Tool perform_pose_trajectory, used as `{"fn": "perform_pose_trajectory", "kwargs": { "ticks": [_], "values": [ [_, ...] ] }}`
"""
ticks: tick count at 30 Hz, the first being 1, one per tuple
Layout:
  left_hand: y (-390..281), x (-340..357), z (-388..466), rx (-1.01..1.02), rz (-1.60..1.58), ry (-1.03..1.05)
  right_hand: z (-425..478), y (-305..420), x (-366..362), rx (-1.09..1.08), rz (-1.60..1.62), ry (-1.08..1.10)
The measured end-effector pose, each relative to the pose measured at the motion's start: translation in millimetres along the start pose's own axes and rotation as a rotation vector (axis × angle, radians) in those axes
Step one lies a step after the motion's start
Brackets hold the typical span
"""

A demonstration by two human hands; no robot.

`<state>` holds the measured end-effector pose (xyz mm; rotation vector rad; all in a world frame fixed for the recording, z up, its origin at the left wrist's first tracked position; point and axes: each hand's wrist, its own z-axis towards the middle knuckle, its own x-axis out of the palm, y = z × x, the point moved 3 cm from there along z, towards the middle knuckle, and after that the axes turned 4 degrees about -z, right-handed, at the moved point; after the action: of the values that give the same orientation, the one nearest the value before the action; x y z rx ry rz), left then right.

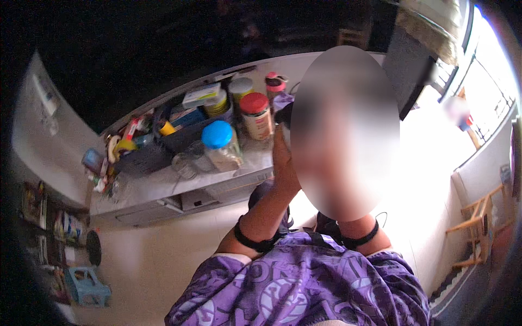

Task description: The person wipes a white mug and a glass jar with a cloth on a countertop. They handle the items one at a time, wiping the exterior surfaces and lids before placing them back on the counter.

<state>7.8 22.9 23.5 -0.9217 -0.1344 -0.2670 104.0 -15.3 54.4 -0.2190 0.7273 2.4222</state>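
Note:
Both my arms reach forward, and a blurred oval covers much of them. Of my left hand (284, 157), only the edge by the wrist shows beside the oval; its fingers are hidden. A dark object (284, 115) and some purple material (283, 100) appear just beyond it; I cannot tell whether the hand holds them. My right hand is lost in the blur, with the right forearm (359, 229) emerging below. Left of my hand, a red-lidded jar (256, 116) and a blue-lidded clear jar (222, 146) stand on a low cabinet (253, 161).
The cabinet also bears a dark bin (179, 142) of containers, a pink-capped bottle (275, 84) and a clear glass (184, 166). A blue plastic stool (87, 287) stands at lower left. To the right are a wooden chair (483, 226) and a bright barred window (487, 89).

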Motion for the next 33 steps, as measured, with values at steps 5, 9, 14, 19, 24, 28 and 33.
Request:
{"fn": "perform_pose_trajectory", "kwargs": {
  "ticks": [5, 9, 14, 19, 24, 28, 33],
  "values": [
    [-15, -2, 1, 0.013, 0.064, 0.159, -11, -40, -5, 0.500, 0.553, 0.033],
    [-7, -9, 1, -0.345, -0.051, 0.339, -10, -42, -4, 0.770, 1.013, 0.029],
    [36, -23, -22, -0.854, -0.695, 0.545, -4, -27, -6, 0.519, 0.924, 0.068],
    [2, 11, -8, -0.600, -0.957, 0.976, -4, -30, -16, 0.507, 0.833, 0.174],
    [24, -5, -16, -0.592, -0.467, 0.518, -9, -56, -5, 0.600, 0.936, -0.016],
    [37, -22, -5, -0.071, 0.189, 0.216, -11, -55, 8, 0.554, 0.827, -0.089],
    [24, -20, 11, 0.300, 0.563, 0.033, -26, -44, 33, 0.389, 0.423, -0.159]
  ]
}}
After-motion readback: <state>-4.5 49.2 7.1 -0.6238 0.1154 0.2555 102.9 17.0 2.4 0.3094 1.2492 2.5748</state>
